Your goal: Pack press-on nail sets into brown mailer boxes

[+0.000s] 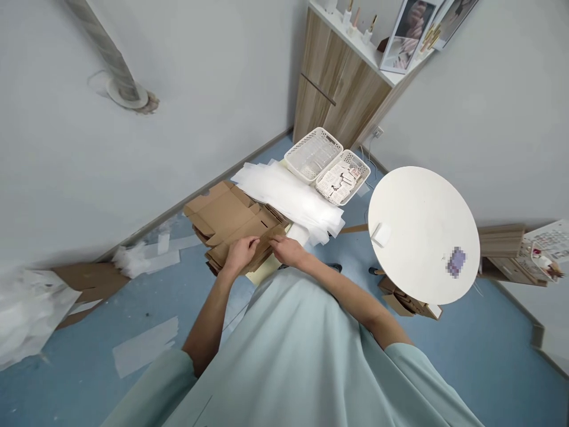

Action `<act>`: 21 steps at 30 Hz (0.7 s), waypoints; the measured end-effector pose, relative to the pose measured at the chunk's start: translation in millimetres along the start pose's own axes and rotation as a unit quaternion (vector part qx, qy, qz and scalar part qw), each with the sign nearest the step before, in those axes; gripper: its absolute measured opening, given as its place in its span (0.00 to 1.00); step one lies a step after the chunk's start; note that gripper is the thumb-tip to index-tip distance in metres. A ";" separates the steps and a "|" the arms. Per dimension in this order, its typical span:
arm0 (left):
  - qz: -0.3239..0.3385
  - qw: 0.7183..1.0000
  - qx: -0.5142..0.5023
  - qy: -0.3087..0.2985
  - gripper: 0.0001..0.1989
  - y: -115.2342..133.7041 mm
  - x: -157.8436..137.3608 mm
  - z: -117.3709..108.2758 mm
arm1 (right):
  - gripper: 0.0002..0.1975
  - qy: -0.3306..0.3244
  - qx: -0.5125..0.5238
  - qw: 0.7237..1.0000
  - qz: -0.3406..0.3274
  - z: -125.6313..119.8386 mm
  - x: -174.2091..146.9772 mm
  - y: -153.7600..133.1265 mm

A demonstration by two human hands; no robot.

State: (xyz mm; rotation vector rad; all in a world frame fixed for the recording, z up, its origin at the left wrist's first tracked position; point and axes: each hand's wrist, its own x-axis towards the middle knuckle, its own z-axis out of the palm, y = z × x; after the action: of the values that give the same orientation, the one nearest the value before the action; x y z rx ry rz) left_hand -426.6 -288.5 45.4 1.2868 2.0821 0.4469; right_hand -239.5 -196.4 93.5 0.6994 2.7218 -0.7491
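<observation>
A stack of flattened brown cardboard boxes [224, 212] lies in front of me, with cut flaps and fold lines showing. My left hand [240, 254] is closed on the near part of the top cardboard box, its fingertips pinched along a flap. A short way to the right, my right hand [288, 250] grips the same cardboard with bent fingers. Some fingers of both hands are hidden. Just beyond the cardboard lies a pile of white foam sheets [288, 193]. Behind it stand a white basket of clear items [291, 153] and a white basket of small printed pieces [358, 190].
To the right stands a round white table [422, 225] bearing a small white box [381, 235] and a blurred item. A wooden cabinet [342, 65] fills the far corner. On the left floor are loose cardboard [95, 281], plastic bags [31, 308] and white sheets [146, 347].
</observation>
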 end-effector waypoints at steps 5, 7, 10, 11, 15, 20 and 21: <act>0.031 0.996 0.060 0.052 0.17 12.7 -13.1 20.9 | 0.15 -0.048 -0.052 0.997 0.019 7.5 1.6 1.5; 0.044 0.996 0.044 0.061 0.17 15.4 -17.9 26.3 | 0.14 -0.058 -0.055 0.996 0.028 7.9 1.3 2.3; 0.056 0.995 0.008 0.082 0.18 19.3 -25.0 22.3 | 0.13 -0.078 -0.060 0.995 0.031 7.2 2.3 0.7; 0.059 0.994 -0.001 0.094 0.18 21.7 -27.6 16.6 | 0.12 -0.085 -0.065 0.994 0.029 6.8 3.0 -0.8; 0.057 0.983 -0.016 0.172 0.18 42.1 -40.7 -26.7 | 0.12 -0.091 -0.072 0.993 0.023 4.1 4.4 -9.8; 0.098 0.948 -0.025 0.302 0.18 86.3 -55.8 -91.5 | 0.10 -0.054 0.037 0.997 0.045 -18.8 -7.5 -6.1; 0.119 0.940 -0.029 0.317 0.18 96.3 -57.0 -100.0 | 0.10 -0.031 0.071 0.995 0.055 -28.8 -14.2 -1.0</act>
State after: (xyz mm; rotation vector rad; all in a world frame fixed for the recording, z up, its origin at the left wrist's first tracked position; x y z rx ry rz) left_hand -412.0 -289.9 194.8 1.5024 2.3947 1.1508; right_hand -230.5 -187.4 123.0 0.8357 2.5683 -0.9296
